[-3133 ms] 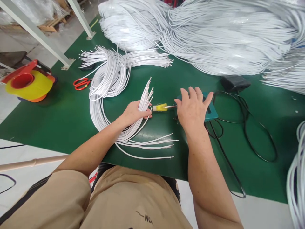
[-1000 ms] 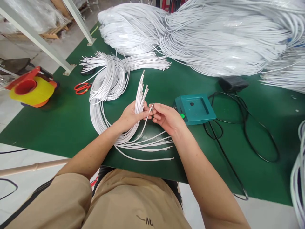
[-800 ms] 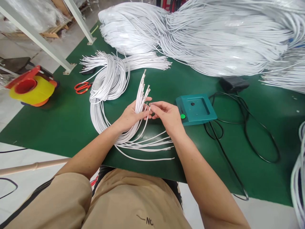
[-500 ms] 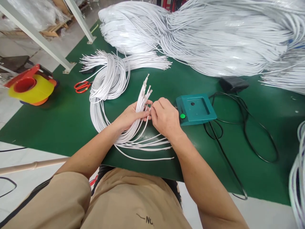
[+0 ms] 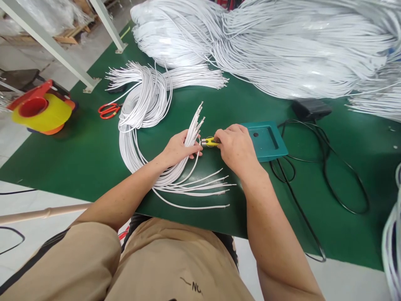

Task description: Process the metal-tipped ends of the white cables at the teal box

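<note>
My left hand (image 5: pixel 183 149) is closed around a bundle of white cables (image 5: pixel 193 125), its cut ends pointing up and away from me. One cable end is set apart from the bundle, beside my fingertips. From the right, my right hand (image 5: pixel 236 146) grips a small yellow tool (image 5: pixel 211 142) with a metal tip. That tip meets or nearly meets the single cable end; contact is too small to tell. Several loose cable ends (image 5: pixel 216 184) fan out below my hands. Just behind my right hand lies a teal box (image 5: pixel 266 142) with a recessed top, partly covered.
A large heap of white cables (image 5: pixel 297 50) fills the back. A coiled cable bunch (image 5: pixel 140 104) and orange-handled scissors (image 5: pixel 109 110) lie left. A yellow-and-red tape dispenser (image 5: pixel 42 110) stands at the left edge. A black adapter (image 5: pixel 311 109) and black cord (image 5: pixel 344 167) lie right.
My right hand has moved right, away from the cable end it was touching, and the yellow tool now shows in it. My left hand still holds the bundle, shifted slightly right.
</note>
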A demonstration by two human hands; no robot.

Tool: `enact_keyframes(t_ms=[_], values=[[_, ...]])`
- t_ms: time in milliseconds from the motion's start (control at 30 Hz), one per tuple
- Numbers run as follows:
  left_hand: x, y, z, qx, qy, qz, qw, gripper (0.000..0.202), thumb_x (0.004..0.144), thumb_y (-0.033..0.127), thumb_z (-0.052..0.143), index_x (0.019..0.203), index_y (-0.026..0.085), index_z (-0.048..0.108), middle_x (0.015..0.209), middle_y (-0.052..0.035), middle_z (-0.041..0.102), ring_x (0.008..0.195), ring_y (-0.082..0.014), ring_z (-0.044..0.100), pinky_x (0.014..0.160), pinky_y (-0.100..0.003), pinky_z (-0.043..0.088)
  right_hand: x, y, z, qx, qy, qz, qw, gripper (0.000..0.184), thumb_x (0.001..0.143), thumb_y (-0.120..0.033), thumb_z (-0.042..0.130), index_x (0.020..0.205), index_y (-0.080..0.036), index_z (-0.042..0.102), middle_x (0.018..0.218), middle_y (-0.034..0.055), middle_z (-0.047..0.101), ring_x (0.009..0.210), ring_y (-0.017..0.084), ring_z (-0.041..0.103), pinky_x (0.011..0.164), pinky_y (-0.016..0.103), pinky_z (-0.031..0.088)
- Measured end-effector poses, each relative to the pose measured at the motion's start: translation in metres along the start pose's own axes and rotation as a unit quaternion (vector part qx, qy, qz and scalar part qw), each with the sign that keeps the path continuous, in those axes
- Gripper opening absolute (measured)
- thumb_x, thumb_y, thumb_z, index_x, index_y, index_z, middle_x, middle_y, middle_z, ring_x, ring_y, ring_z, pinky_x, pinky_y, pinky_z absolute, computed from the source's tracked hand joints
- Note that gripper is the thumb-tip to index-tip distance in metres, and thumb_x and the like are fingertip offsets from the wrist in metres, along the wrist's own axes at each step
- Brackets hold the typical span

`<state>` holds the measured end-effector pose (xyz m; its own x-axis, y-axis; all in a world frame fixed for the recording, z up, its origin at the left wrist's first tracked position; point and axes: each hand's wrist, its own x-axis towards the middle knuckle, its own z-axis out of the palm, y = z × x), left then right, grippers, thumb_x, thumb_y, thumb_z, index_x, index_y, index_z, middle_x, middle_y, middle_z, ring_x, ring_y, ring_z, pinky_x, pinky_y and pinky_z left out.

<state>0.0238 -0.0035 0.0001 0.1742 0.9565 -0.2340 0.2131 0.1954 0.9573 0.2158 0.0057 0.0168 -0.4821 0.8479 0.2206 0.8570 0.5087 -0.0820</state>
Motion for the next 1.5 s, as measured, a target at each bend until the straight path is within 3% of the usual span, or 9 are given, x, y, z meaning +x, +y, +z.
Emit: enact_keyframes(t_ms=[267,400,533,733,833,933,1033,1200,1500], values=[[0.0,-0.002,0.003,0.04,0.013,0.002,0.999,0.034,0.07,0.019,0.071,0.101,0.016,0.058,0.076,-0.001,0.069,0.07,-0.0195,0.073,0.052,-0.022,0.055,0.002,0.0,-0.002,-0.006,0.005,0.008,1.0,0.022,0.084,-0.008,0.049,0.084,-0.017,0.068,0.071,0.008,0.065,0.086,0.025,0.054,0.1,0.043,0.035],[0.001,-0.003,0.002,0.03,0.002,-0.002,1.0,0.033,0.07,0.02,0.071,0.101,0.016,0.059,0.08,-0.0015,0.069,0.072,-0.0191,0.073,0.055,-0.021,0.055,-0.005,0.005,-0.003,-0.031,0.088,0.084,0.992,0.024,0.091,-0.022,0.049,0.107,-0.016,0.066,0.113,0.0137,0.068,0.118,0.031,0.05,0.113,0.062,0.015],[0.003,-0.004,-0.002,0.0,-0.019,-0.012,1.0,0.034,0.07,0.02,0.072,0.101,0.016,0.059,0.077,-0.0012,0.068,0.072,-0.0188,0.073,0.059,-0.022,0.055,-0.009,0.013,0.003,-0.068,0.119,0.198,0.971,0.037,0.095,-0.026,0.045,0.128,-0.013,0.055,0.14,0.02,0.052,0.134,0.037,0.039,0.109,0.07,0.017],[0.002,-0.005,-0.011,-0.048,-0.014,-0.005,0.999,0.041,0.068,0.021,0.075,0.105,0.016,0.058,0.08,-0.0015,0.067,0.071,-0.0167,0.071,0.059,-0.023,0.053,-0.01,0.014,0.003,-0.047,0.146,0.172,0.973,0.035,0.094,-0.025,0.047,0.126,-0.014,0.056,0.136,0.0186,0.056,0.13,0.034,0.044,0.109,0.063,0.023],[0.0,-0.005,-0.013,-0.066,0.0,0.022,0.998,0.044,0.068,0.025,0.076,0.107,0.017,0.058,0.1,-0.0044,0.068,0.07,-0.0135,0.069,0.057,-0.022,0.051,-0.009,-0.001,-0.002,0.051,0.17,0.061,0.982,0.027,0.096,-0.028,0.045,0.112,-0.017,0.064,0.118,0.0132,0.066,0.11,0.028,0.055,0.098,0.047,0.04],[0.001,-0.007,-0.015,-0.078,0.012,0.065,0.995,0.045,0.066,0.026,0.079,0.105,0.016,0.058,0.102,-0.004,0.069,0.077,-0.013,0.067,0.069,-0.024,0.053,-0.008,-0.031,-0.001,0.154,0.081,-0.151,0.973,0.028,0.097,-0.029,0.044,0.092,-0.018,0.069,0.096,0.008,0.071,0.091,0.021,0.057,0.084,0.035,0.044],[0.001,-0.007,-0.019,-0.094,0.004,0.07,0.993,0.048,0.065,0.025,0.08,0.106,0.016,0.056,0.094,-0.0032,0.07,0.083,-0.0139,0.066,0.078,-0.027,0.054,-0.006,-0.059,0.003,0.132,-0.004,-0.232,0.964,0.03,0.096,-0.023,0.045,0.083,-0.013,0.07,0.086,0.0114,0.07,0.101,0.025,0.056,0.086,0.036,0.043],[0.0,-0.004,-0.025,-0.112,-0.071,-0.01,0.991,0.055,0.065,0.026,0.081,0.113,0.018,0.056,0.119,-0.0103,0.066,0.086,-0.0174,0.069,0.071,-0.029,0.056,-0.006,-0.065,-0.007,0.162,-0.187,-0.066,0.967,0.026,0.093,-0.026,0.049,0.088,-0.018,0.074,0.089,0.0105,0.073,0.081,0.022,0.065,0.068,0.031,0.042],[-0.008,0.005,-0.037,-0.086,-0.145,-0.047,0.985,0.06,0.067,0.025,0.08,0.123,0.023,0.059,0.093,-0.0015,0.063,0.075,-0.013,0.064,0.069,-0.032,0.06,-0.008,-0.044,-0.019,0.439,-0.371,0.031,0.817,0.02,0.086,-0.022,0.052,0.077,-0.017,0.07,0.075,0.0003,0.074,0.036,0.006,0.048,0.044,0.022,0.037]])
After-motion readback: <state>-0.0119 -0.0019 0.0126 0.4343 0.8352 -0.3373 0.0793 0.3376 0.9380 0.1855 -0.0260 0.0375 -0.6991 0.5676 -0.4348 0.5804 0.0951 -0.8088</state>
